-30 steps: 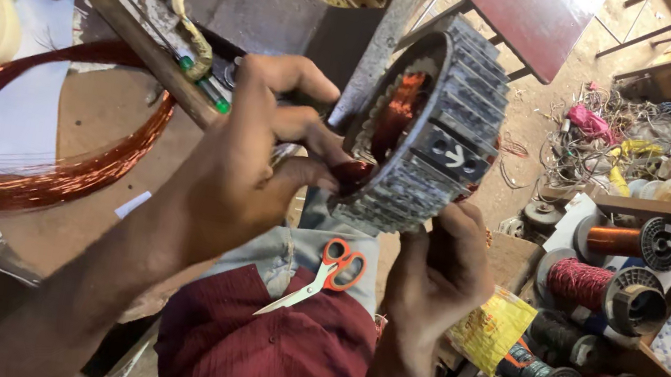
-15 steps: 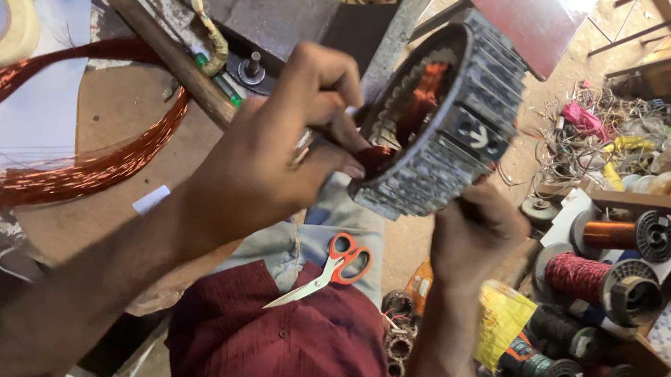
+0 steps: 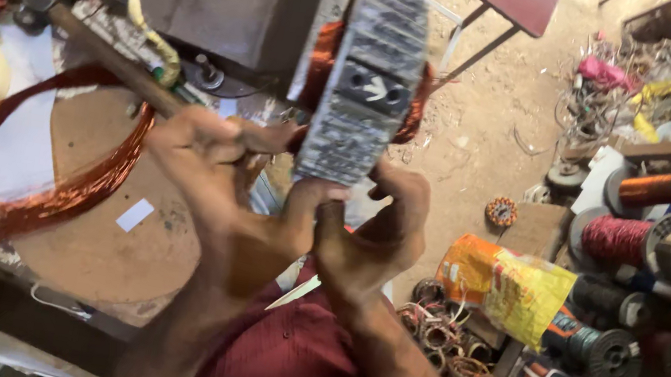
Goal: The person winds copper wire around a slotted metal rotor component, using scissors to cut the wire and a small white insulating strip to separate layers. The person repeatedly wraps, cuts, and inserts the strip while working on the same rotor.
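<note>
I hold a grey ring-shaped motor stator [image 3: 368,77] edge-on in front of me, with copper windings bulging from both of its faces. My left hand [image 3: 216,174] grips its lower left side, fingers reaching toward the windings. My right hand [image 3: 373,235] supports it from below, fingers curled on the lower rim. Both hands are blurred. A loose coil of copper wire [image 3: 21,193] lies on the round wooden board [image 3: 106,246] to the left.
A hammer [image 3: 101,53] and a dark metal block [image 3: 203,6] lie beyond the board. Spools of copper wire [image 3: 668,183] and red wire [image 3: 619,238] stand at the right, near a yellow bag [image 3: 517,289]. Small wound coils [image 3: 439,326] litter the floor.
The stator has turned from showing its open face to edge-on and moved up and toward centre. Both hands shifted under it. The orange scissors on my lap are now hidden.
</note>
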A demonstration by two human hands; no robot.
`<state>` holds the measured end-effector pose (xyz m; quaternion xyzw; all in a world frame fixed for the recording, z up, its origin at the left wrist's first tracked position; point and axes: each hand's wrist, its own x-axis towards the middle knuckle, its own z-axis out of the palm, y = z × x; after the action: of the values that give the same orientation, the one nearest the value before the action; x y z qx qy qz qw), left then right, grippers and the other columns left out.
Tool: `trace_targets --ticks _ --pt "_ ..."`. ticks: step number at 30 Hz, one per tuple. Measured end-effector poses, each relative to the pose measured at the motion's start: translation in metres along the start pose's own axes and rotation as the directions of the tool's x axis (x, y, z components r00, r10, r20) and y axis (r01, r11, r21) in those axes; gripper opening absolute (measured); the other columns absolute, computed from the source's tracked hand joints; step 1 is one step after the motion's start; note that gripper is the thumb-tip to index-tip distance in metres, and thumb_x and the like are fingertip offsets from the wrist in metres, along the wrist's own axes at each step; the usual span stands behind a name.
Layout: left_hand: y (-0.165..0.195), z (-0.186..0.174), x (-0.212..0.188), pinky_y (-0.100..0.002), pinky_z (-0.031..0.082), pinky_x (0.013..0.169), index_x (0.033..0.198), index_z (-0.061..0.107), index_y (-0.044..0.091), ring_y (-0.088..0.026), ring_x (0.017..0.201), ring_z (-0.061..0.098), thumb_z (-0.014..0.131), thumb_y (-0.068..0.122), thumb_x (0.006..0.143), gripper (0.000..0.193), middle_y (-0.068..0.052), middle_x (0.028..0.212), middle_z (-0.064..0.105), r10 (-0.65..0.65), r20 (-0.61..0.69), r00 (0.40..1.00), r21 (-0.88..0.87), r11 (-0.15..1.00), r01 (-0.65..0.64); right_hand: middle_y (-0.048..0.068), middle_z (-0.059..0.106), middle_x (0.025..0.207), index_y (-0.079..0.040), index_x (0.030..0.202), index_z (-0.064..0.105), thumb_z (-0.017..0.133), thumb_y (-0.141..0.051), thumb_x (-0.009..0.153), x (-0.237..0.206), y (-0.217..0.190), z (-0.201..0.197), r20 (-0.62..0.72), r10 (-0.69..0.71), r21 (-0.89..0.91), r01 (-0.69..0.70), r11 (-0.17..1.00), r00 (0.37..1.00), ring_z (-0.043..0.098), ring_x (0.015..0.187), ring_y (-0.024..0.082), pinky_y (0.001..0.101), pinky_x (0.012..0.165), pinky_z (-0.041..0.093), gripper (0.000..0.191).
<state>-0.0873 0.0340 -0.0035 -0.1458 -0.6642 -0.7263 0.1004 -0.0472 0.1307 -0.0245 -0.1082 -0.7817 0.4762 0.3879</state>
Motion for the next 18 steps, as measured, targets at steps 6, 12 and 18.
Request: trace_targets --ticks 6,12,18 --pt "-0.002 -0.014 0.014 -0.026 0.063 0.09 0.133 0.03 0.007 -0.016 0.108 0.064 0.088 0.016 0.089 0.074 -0.01 0.118 0.05 0.003 0.162 0.987 0.008 1.0 -0.004 0.011 0.063 0.113 0.004 0.123 0.061 0.08 -0.004 0.086 0.02 0.027 -0.032 0.207 -0.09 0.198 0.048 0.979 0.974 0.06 0.098 0.017 0.0281 0.083 0.051 0.042" --pt "-0.003 -0.005 0.025 -0.016 0.056 0.076 0.14 0.026 0.008 -0.011 0.097 0.061 0.083 0.043 0.096 0.08 -0.007 0.118 0.05 0.01 0.144 0.99 -0.117 0.993 0.007 0.015 0.067 0.113 0.001 0.127 0.066 0.041 -0.047 0.115 0.071 0.142 -0.033 0.06 0.408 0.36 -0.401 0.842 0.911 0.063 0.103 0.019 0.0343 0.088 0.05 0.056" --pt "-0.025 0.064 0.039 -0.035 0.064 0.066 0.114 0.031 0.004 -0.019 0.083 0.062 0.068 0.037 0.095 0.053 -0.014 0.105 0.04 0.26 -0.347 0.901 0.058 0.965 -0.257 0.02 0.053 0.151 0.002 0.151 0.047 0.024 -0.049 0.115 0.056 0.178 0.019 0.516 0.323 0.012 -0.384 0.923 0.793 0.047 0.142 0.029 0.0424 0.119 0.034 0.066"
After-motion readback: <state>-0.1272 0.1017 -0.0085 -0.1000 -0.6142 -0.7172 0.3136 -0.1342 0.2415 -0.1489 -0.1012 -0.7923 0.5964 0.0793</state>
